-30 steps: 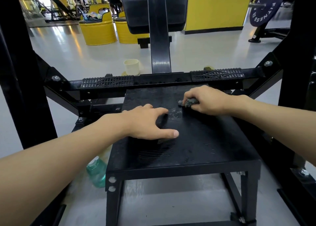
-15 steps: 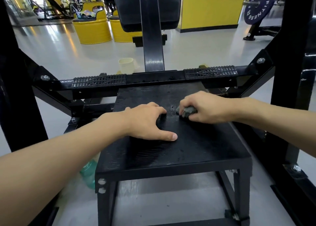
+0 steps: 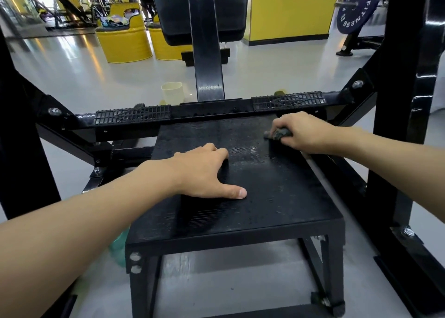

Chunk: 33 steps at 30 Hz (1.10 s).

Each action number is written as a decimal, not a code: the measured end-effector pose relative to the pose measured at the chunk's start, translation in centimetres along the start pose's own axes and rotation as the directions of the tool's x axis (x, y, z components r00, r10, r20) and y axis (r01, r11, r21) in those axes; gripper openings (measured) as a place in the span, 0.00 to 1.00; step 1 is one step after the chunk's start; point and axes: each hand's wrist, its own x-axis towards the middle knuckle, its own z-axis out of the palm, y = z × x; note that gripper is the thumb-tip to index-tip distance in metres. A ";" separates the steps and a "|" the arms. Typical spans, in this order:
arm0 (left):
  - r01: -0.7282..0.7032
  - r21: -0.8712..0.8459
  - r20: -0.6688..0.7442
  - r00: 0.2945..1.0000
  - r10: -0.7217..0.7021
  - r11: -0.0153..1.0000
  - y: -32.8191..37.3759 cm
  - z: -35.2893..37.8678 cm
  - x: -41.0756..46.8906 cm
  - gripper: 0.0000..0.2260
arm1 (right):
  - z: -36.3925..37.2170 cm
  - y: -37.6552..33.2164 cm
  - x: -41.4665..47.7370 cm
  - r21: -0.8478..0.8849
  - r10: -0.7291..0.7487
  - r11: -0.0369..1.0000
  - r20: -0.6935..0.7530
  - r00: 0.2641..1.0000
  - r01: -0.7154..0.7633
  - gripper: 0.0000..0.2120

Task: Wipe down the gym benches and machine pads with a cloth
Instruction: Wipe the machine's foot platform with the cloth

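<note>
Cloth [image 3: 277,134] mostly hidden in right hand [image 3: 304,134]; green bottle [image 3: 117,249] half behind platform [image 3: 277,197].

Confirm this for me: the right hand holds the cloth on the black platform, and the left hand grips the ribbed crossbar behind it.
Not quite. The head view shows the left hand resting palm down on the platform, not gripping the crossbar, which it does not touch. The rest holds: the right hand holds the cloth on the platform.

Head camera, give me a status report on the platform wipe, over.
Left hand flat on black platform. Right hand grips dark cloth at platform's far right. Cup and green bottle sit off the platform.
</note>
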 end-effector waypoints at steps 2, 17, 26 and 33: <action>-0.003 0.012 0.000 1.000 0.003 1.000 0.0 0.0 0.0 0.42 | 0.3 -0.1 -0.2 -0.039 -0.010 0.999 -0.023 1.000 0.009 0.05; 0.002 0.043 -0.028 1.000 -0.001 0.999 0.0 0.4 -0.1 0.42 | -1.0 -0.3 -3.1 0.059 -0.057 0.997 0.166 0.984 0.048 0.12; -0.001 0.042 -0.037 0.999 0.003 0.999 0.1 0.6 -0.4 0.43 | -1.4 -0.1 -4.8 0.095 -0.042 0.995 0.264 0.963 0.017 0.16; 0.015 0.040 -0.050 0.999 -0.013 0.999 0.3 0.9 -0.7 0.43 | -0.4 -0.2 -4.9 0.067 -0.060 0.996 0.101 0.993 0.053 0.13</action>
